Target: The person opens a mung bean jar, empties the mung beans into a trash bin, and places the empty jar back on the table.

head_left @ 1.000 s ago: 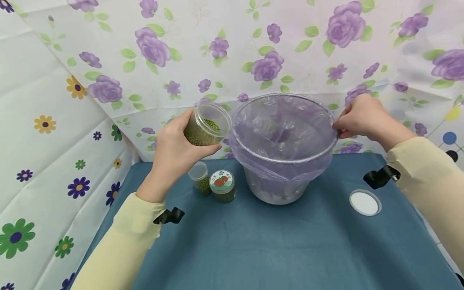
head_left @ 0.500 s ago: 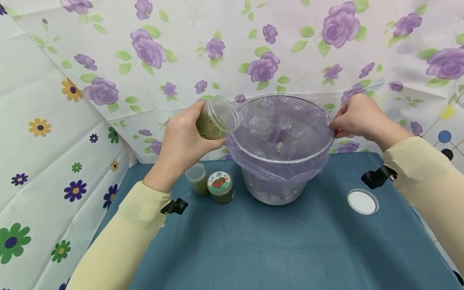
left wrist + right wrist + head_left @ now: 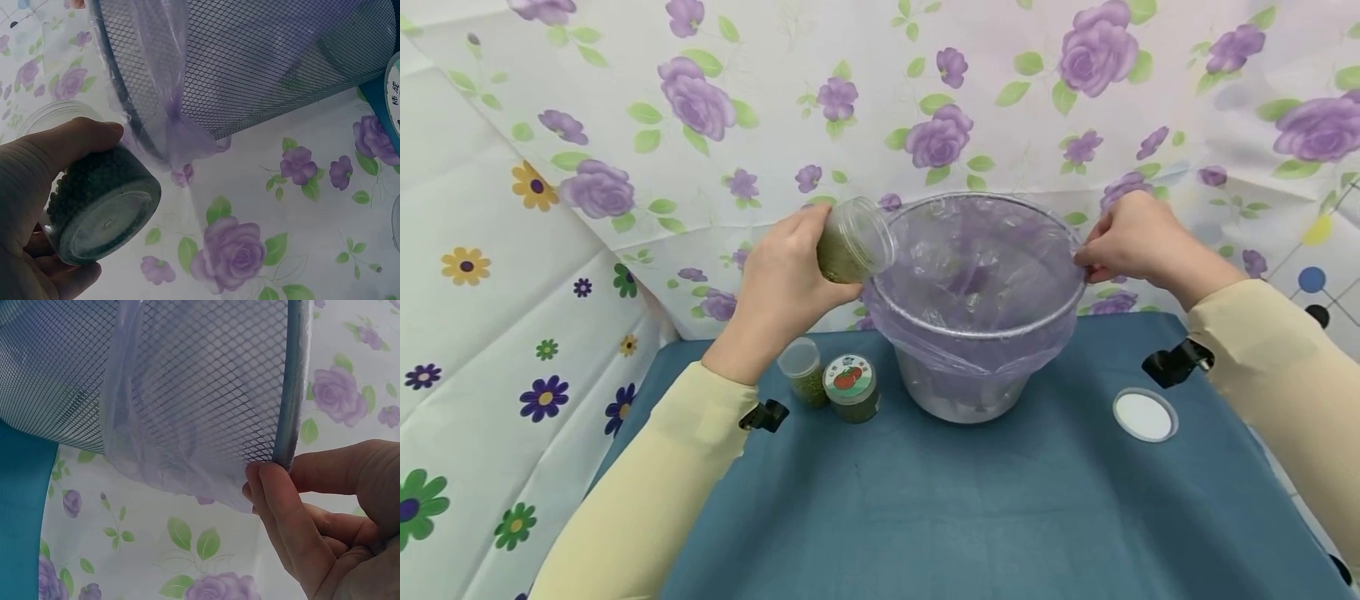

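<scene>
My left hand [image 3: 790, 271] grips a clear plastic jar [image 3: 850, 242] of small green beans. The jar lies tipped, its open mouth facing right at the left rim of a mesh wastebasket [image 3: 958, 387]. In the left wrist view, the beans [image 3: 103, 178] show through the jar wall, and the thumb and fingers wrap round it. A thin purple bag [image 3: 992, 275] lines the wastebasket and folds over its rim. At the right side, my right hand [image 3: 1135, 246] pinches the rim and bag edge between thumb and fingers, as the rim [image 3: 290, 394] in the right wrist view shows.
Left of the wastebasket stand a jar with a red fruit label on its lid [image 3: 852, 387] and another jar of beans [image 3: 805, 375]. A round white lid [image 3: 1146, 415] lies at the right on the blue tablecloth [image 3: 962, 517]. Behind hangs a flowered sheet [image 3: 820, 100].
My left hand has carried the jar to the right, up to the wastebasket rim, and tipped its mouth further over. The right hand keeps its pinch on the rim.
</scene>
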Demonstrator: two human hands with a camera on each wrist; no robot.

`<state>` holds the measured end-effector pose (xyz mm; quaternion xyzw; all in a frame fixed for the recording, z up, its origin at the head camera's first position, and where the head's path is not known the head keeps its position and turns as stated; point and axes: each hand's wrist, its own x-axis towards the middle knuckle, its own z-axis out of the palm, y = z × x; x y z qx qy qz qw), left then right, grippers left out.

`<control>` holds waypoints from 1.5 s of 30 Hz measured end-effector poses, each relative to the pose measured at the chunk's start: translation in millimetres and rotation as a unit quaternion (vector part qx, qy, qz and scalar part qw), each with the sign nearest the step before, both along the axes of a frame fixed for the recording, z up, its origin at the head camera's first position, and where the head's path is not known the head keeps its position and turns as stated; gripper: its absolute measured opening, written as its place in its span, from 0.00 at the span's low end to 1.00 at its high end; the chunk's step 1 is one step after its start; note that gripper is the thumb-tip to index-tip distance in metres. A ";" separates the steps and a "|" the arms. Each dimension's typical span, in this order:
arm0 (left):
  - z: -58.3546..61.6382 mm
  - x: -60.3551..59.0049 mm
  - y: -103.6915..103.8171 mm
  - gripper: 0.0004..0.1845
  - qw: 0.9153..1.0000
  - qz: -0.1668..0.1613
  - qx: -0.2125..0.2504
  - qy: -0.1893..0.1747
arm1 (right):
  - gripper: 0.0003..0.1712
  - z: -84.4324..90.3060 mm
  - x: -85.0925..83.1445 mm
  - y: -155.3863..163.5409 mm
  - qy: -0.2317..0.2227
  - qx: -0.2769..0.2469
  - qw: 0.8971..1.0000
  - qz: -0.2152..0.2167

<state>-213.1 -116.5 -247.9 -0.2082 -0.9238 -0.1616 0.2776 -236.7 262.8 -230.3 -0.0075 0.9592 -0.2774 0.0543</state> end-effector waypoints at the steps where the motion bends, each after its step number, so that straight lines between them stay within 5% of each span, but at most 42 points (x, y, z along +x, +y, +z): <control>1: -0.3 -0.5 0.2 0.48 1.000 0.000 -0.002 0.002 | 0.15 0.0 -0.6 -0.4 0.000 0.001 1.000 0.002; 45: -2.9 -3.1 13.8 0.47 0.992 -0.023 -0.100 0.073 | 0.15 -1.2 -2.1 -1.0 -0.005 -0.007 1.000 0.000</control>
